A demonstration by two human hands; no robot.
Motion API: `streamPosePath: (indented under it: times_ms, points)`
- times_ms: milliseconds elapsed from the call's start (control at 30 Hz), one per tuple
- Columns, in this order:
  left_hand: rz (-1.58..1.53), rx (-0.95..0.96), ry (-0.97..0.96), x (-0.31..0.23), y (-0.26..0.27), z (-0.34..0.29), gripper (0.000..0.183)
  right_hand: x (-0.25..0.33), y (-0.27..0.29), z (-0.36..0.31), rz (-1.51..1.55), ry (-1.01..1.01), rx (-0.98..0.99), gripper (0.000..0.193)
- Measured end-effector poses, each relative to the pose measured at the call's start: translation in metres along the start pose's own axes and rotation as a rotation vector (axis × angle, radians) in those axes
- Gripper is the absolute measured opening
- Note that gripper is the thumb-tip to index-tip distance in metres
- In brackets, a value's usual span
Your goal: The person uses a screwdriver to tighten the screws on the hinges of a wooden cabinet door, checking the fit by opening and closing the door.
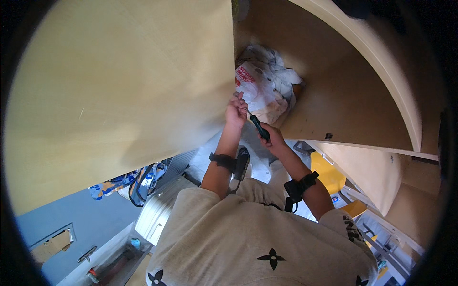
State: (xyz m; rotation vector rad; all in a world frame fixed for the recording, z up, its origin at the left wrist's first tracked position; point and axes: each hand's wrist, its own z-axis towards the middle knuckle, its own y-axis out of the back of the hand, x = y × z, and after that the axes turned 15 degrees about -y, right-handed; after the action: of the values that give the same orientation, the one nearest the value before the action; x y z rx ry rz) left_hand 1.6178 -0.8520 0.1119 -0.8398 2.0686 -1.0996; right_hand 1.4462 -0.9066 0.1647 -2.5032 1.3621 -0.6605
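My right hand is wrapped round a screwdriver with a dark green handle. Its thin shaft points up and left toward my left hand. My left hand is raised at the edge of a large pale wooden door, fingers drawn together. Whatever they pinch, if anything, is too small to make out, and the screwdriver's tip is hard to see beside them. Just beyond both hands, a bundle of white plastic bags with red print lies inside a wooden cabinet.
A yellow chair seat stands at my right, below a pale board. At lower left are a ribbed white case, a blue and orange bag and a grey door with a handle. Straps with small devices circle both forearms.
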Motion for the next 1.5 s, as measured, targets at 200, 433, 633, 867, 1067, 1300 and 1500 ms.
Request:
streamPosePath:
  times_ms: [200, 433, 633, 867, 1067, 1300, 1500]
  points:
    - [-0.065, 0.056, 0.034, -0.002, 0.006, 0.01, 0.029, 0.004, 0.006, -0.001, 0.09, -0.025, 0.088, 0.034]
    - [0.066, 0.024, 0.081, -0.005, 0.013, 0.019, 0.023, -0.004, 0.023, 0.004, 0.241, -0.297, 0.459, 0.046]
    - [0.102, 0.076, 0.045, -0.011, 0.008, 0.011, 0.019, -0.018, 0.018, 0.016, 0.103, 0.12, 0.237, 0.03]
    - [0.095, -0.032, -0.032, -0.012, -0.005, 0.005, 0.017, 0.005, 0.001, -0.001, 0.104, 0.109, 0.163, 0.029]
    - [0.051, -0.041, 0.01, -0.011, -0.007, 0.006, 0.018, 0.001, 0.011, 0.009, 0.051, -0.029, 0.271, 0.039]
    - [0.092, 0.001, -0.014, -0.008, -0.008, 0.002, 0.019, -0.004, 0.011, 0.007, 0.154, -0.003, 0.323, 0.041]
    - [0.068, -0.04, 0.026, -0.013, -0.005, 0.007, 0.018, 0.006, 0.003, -0.001, 0.166, -0.036, 0.273, 0.041]
